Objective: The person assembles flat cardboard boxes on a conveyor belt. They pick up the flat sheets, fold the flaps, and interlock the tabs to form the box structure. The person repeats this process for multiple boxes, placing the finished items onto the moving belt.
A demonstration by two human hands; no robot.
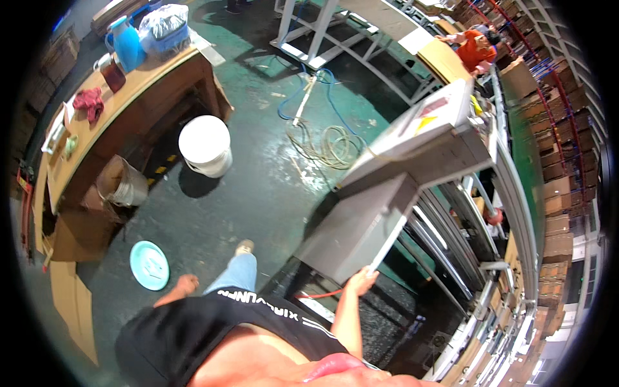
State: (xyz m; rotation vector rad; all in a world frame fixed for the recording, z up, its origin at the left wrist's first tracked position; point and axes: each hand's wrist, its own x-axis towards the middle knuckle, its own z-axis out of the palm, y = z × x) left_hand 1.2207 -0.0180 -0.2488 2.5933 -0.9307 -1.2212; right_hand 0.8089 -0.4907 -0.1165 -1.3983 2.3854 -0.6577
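Note:
My right hand [362, 280] grips the lower front edge of a grey metal panel [354, 235], which hangs from a large machine [445, 145] on my right. A red hose [325, 295] runs below the panel toward my right forearm. On the other side my left hand [187, 282] hangs low at my side, its fingers loosely curled with no object seen in them. Nearest to it is a round turquoise basin [149, 266] on the floor, apart from the hand; a few small things seem to lie inside.
A white bucket [205, 145] with a lid stands ahead, a dirty bucket [122, 182] by the left workbench [116, 109]. A blue jug [127, 44] and a red cloth [90, 103] rest on that bench. Coiled hose [335, 145] lies on the floor. A person in orange [474, 51] is far right.

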